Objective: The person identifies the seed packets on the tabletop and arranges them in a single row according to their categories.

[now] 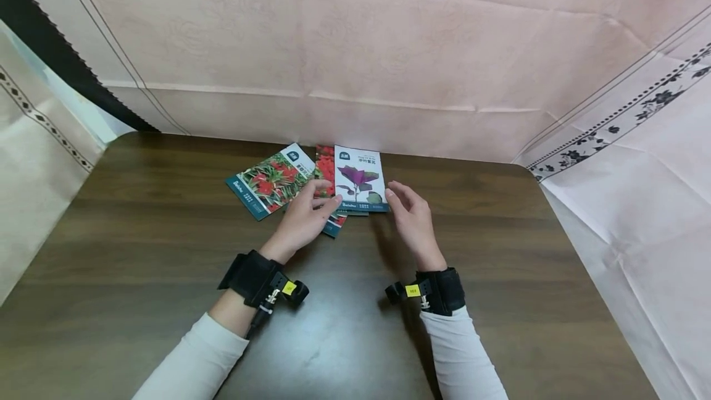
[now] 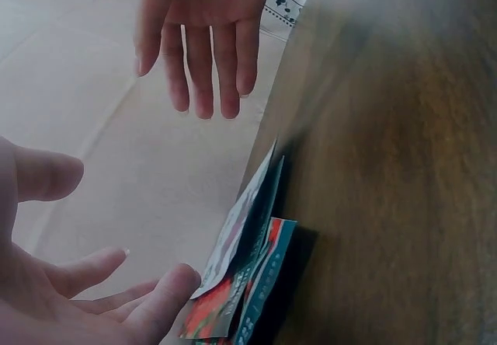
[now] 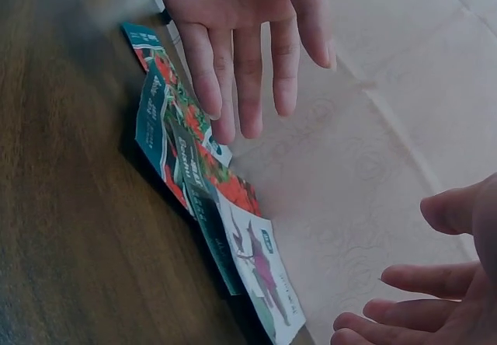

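Several flat printed packets lie overlapping near the table's far edge. On top at the right is a white packet with a purple flower; a packet with red flowers and green leaves lies tilted at the left. Another red-flowered packet shows between them. The left hand is over the pile's lower middle, fingers relaxed and apart, gripping nothing. Just right of the white packet, the right hand is held with loosely bent, spread fingers and holds nothing. In the right wrist view the packets stand slightly raised at their edges.
The brown wooden table reaches to a pale pink cloth hanging behind it. White cloth with a dark floral band hangs at the right. A black strip crosses the upper left. Each wrist wears a black strap with a small camera.
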Demonstrator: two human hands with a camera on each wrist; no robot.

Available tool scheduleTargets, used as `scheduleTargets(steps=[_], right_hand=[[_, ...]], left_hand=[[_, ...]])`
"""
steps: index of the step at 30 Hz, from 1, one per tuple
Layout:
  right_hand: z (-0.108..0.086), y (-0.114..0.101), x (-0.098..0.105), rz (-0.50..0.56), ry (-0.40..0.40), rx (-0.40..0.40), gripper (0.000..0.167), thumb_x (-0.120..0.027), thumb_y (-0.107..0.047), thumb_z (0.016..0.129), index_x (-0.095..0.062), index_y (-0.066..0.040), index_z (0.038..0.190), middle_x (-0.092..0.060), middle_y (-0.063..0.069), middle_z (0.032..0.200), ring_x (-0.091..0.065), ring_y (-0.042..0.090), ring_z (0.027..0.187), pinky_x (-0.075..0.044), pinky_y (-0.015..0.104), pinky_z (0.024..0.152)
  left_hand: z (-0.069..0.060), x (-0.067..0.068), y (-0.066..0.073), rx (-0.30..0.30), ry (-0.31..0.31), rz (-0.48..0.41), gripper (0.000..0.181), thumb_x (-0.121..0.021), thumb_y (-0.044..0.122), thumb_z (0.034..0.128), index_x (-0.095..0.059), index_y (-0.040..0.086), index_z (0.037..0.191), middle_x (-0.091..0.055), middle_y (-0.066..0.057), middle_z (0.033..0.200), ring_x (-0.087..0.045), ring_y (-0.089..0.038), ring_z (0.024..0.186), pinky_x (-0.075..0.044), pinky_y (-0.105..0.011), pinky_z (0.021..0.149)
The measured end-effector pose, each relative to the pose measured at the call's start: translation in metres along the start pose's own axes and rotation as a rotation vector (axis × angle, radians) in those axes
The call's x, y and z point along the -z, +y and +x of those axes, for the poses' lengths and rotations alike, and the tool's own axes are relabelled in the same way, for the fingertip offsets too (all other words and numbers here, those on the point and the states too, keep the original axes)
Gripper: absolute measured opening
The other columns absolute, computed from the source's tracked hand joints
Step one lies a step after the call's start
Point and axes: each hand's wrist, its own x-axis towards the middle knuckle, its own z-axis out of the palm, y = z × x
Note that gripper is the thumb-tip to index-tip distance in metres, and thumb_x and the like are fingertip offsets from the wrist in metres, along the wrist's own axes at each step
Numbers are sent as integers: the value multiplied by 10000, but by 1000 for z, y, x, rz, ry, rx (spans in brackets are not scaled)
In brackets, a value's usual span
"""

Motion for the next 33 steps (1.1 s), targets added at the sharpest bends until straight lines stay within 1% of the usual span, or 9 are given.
scheduleTargets(steps=[5, 10, 16, 21, 26, 30, 33], right_hand=[[1, 5, 2, 9, -18, -16, 466, -504, -445, 985, -537, -171, 1360, -502, 35, 1443, -470, 214, 1330, -392, 435, 1118], [3, 9, 1, 27, -30, -59, 481, -503, -447, 985, -537, -149, 1362, -507, 33, 1433, -471, 216, 1307, -384, 445, 1119], [6, 14, -2, 20, -26, -95, 494, -501, -432, 989, -529, -121, 1372, -498, 46, 1441, -458, 222, 1318, -363, 448, 1130], [9, 18, -4, 29, -30, -123, 478, -498, -408, 995, -530, -114, 1371, -489, 58, 1447, -445, 234, 1329, -341, 466, 1139], [11, 21, -5, 34, -27, -148, 472, -498, -409, 997, -538, -116, 1365, -511, 53, 1421, -461, 225, 1303, -357, 456, 1132], [12, 22, -5, 42, -23, -163, 465, -502, -411, 995, -545, -122, 1357, -532, 47, 1391, -479, 217, 1268, -380, 438, 1115], [13, 23, -6, 48, -25, -170, 457, -502, -410, 995, -546, -130, 1354, -535, 45, 1382, -483, 217, 1257, -390, 432, 1107]], left_hand=[[3, -3, -4, 10, -7, -12, 556, -528, 444, 974, -371, 162, 1428, -314, -89, 1524, -472, -257, 1344, -409, -509, 1076], [4, -4, -9, 17, -33, -37, 553, -521, 461, 973, -389, 149, 1411, -321, -83, 1528, -452, -272, 1356, -414, -504, 1072], [6, -5, -13, 30, -44, -54, 569, -519, 465, 972, -384, 143, 1421, -308, -70, 1542, -426, -273, 1375, -405, -507, 1081], [9, -4, -16, 52, -51, -104, 560, -517, 445, 978, -379, 145, 1430, -270, -67, 1568, -402, -266, 1392, -358, -503, 1121], [11, -3, -18, 74, -58, -131, 546, -510, 431, 985, -380, 149, 1434, -232, -64, 1592, -384, -262, 1404, -318, -497, 1150], [12, -4, -19, 60, -59, -126, 549, -505, 424, 989, -379, 132, 1437, -201, -75, 1606, -384, -271, 1405, -315, -501, 1151], [12, -6, -20, 51, -62, -125, 560, -504, 426, 988, -378, 125, 1442, -234, -82, 1594, -389, -274, 1400, -319, -499, 1148]])
